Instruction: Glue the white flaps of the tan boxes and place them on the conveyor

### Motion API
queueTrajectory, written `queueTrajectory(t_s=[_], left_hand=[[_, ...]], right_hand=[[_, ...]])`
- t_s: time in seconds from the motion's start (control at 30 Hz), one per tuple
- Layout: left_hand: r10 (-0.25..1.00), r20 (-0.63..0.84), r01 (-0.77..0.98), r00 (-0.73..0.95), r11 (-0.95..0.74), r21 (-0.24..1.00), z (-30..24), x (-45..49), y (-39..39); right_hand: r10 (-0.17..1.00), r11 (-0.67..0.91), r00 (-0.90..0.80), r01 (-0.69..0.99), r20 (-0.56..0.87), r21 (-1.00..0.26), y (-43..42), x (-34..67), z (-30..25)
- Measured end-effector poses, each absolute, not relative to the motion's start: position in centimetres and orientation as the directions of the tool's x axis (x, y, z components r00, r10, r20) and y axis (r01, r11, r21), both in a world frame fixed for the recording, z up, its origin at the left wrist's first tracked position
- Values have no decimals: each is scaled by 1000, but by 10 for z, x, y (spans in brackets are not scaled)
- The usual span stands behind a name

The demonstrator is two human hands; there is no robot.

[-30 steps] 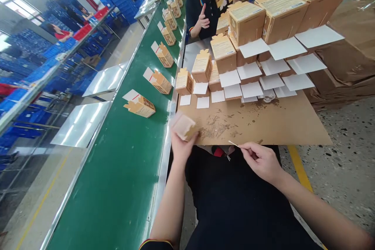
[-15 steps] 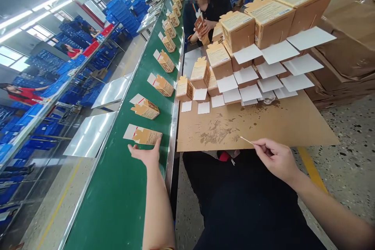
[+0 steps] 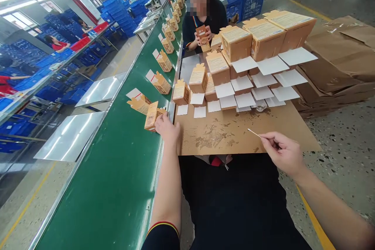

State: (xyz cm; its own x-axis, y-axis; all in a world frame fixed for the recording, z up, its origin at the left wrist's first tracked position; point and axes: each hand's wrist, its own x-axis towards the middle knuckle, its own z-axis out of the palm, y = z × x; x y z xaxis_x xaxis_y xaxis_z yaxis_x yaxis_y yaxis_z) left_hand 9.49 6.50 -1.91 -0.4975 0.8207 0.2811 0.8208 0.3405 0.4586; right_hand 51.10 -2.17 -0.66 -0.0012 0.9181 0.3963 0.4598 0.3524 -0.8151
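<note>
My left hand [image 3: 167, 125] is closed around a small brown carton [image 3: 151, 116], held tilted over the green conveyor belt [image 3: 117, 164]. Right behind it on the belt is another carton [image 3: 138, 104], its white flap up. Between the thumb and fingers of my right hand [image 3: 283, 150] is a cotton swab [image 3: 253, 133], its white tip pointing left above the brown cardboard sheet [image 3: 281, 133]. That sheet carries dark wet-looking smears [image 3: 215, 134].
Stacked cartons [image 3: 237, 43] with white flaps hanging toward me cover the back of the cardboard. More cartons [image 3: 163, 60] line the belt. Across the table a co-worker [image 3: 202, 15] holds a brown carton. Large brown-wrapped packs [image 3: 340, 66] lie at right.
My left hand has moved right from beside the nearest carton's end and now grips a carton, which is turned and tilted. My right hand keeps the swab. The view has shifted slightly.
</note>
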Motion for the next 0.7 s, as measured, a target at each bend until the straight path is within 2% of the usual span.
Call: queueTrajectory(t_s=[0.07, 0.13, 0.2, 0.27, 0.33, 0.37, 0.47, 0.7], left_hand=[[760, 291, 780, -581, 419, 465, -20, 80, 62], [755, 299, 781, -583, 420, 462, -19, 74, 60], [829, 311, 829, -465, 283, 483, -18, 78, 64], [907, 320, 835, -273, 58, 547, -18, 91, 74], [939, 315, 764, -139, -101, 638, -22, 108, 86], [946, 302, 722, -120, -125, 680, -25, 117, 90], [952, 252, 670, -175, -72, 739, -35, 139, 81], [940, 282, 746, -193, -46, 664, -33, 145, -24]], right_hand=[[920, 336, 25, 467, 392, -818, -23, 519, -8], [927, 303, 56, 474, 372, -827, -24, 525, -11], [932, 274, 85, 470, 352, -839, -22, 529, -13], [935, 256, 106, 462, 340, -849, -18, 528, -12], [937, 248, 109, 462, 332, -852, -13, 524, -9], [939, 244, 105, 464, 327, -851, -12, 522, -7], [937, 247, 105, 475, 333, -844, -10, 520, -2], [893, 179, 263, 540, 367, -822, -10, 562, -8]])
